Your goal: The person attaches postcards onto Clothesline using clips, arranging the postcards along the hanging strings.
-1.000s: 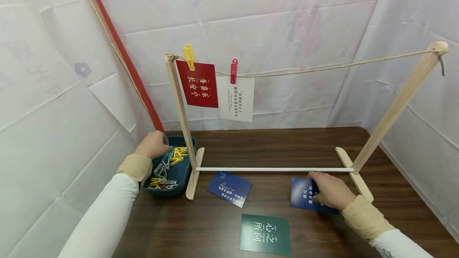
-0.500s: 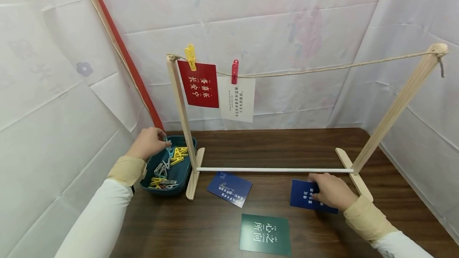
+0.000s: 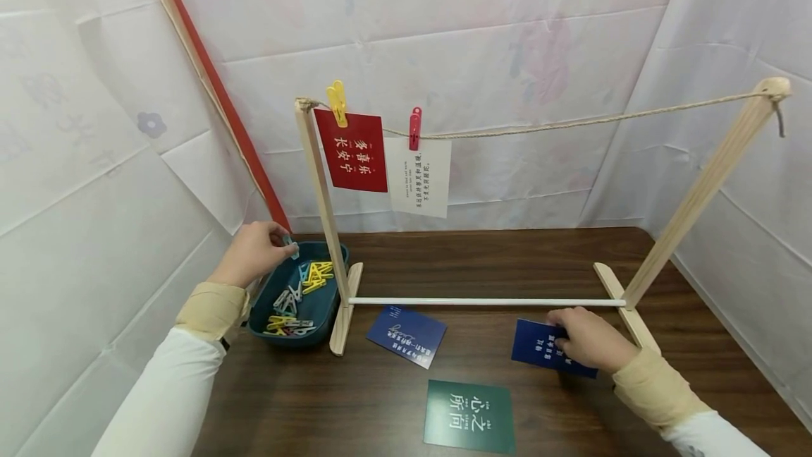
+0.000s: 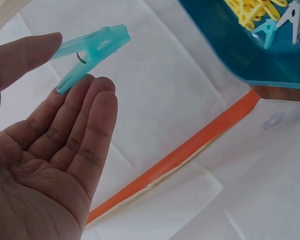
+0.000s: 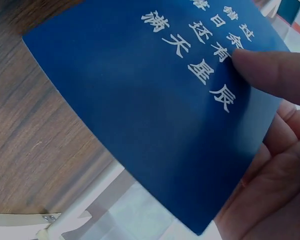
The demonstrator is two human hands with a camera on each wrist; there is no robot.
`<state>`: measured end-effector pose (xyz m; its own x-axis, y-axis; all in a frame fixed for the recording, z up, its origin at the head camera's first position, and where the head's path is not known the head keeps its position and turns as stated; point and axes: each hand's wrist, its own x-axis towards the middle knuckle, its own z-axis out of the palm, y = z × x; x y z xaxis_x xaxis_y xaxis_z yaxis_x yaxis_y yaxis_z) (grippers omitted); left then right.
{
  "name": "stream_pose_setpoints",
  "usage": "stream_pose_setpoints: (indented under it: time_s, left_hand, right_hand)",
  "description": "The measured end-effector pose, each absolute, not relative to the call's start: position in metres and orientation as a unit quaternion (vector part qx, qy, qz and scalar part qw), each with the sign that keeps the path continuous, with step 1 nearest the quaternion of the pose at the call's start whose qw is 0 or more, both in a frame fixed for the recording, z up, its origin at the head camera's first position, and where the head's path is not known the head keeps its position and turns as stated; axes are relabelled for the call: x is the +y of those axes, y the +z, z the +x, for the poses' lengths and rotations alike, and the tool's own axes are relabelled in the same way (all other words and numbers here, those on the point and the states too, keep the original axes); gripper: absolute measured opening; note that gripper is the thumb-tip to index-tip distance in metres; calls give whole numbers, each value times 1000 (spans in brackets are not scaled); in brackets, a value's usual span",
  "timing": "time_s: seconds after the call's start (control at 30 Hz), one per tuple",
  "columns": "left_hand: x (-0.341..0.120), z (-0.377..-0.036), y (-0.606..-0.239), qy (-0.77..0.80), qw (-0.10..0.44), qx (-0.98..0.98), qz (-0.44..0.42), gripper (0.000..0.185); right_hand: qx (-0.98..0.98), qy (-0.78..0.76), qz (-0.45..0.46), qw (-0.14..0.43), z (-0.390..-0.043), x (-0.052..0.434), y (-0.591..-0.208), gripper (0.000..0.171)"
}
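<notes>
Wooden rack (image 3: pixel 320 189) carries a red card (image 3: pixel 352 150) reading 多喜乐 长安宁. Near its right foot, the right hand (image 3: pixel 586 339) pinches a blue card (image 5: pixel 155 100) ending 满天星辰. Above the teal tray (image 3: pixel 263 305), the left hand (image 3: pixel 254 254) pinches a turquoise peg (image 4: pixel 90 54).

turquoise clothespin (image 4: pixel 92 50), navy card (image 5: pixel 155 105) with white characters, teal tray (image 3: pixel 320 323)
</notes>
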<state>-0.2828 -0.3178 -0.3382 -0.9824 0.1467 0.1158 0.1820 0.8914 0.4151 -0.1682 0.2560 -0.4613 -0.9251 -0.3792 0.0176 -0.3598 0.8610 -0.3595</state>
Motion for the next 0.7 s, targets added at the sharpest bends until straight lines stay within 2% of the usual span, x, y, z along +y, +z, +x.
stream_pose_setpoints:
  time_s: [0.33,0.7]
  left_hand:
    - [-315,-273,-321,-228,60,-968,-91,36]
    - [-313,-267,-313,-241,84,-961,-103,34]
  right_hand:
    - [946,-264,-175,60,-171,260,-454,15]
    - [927,-340,-156,33,-173,258,-443,12]
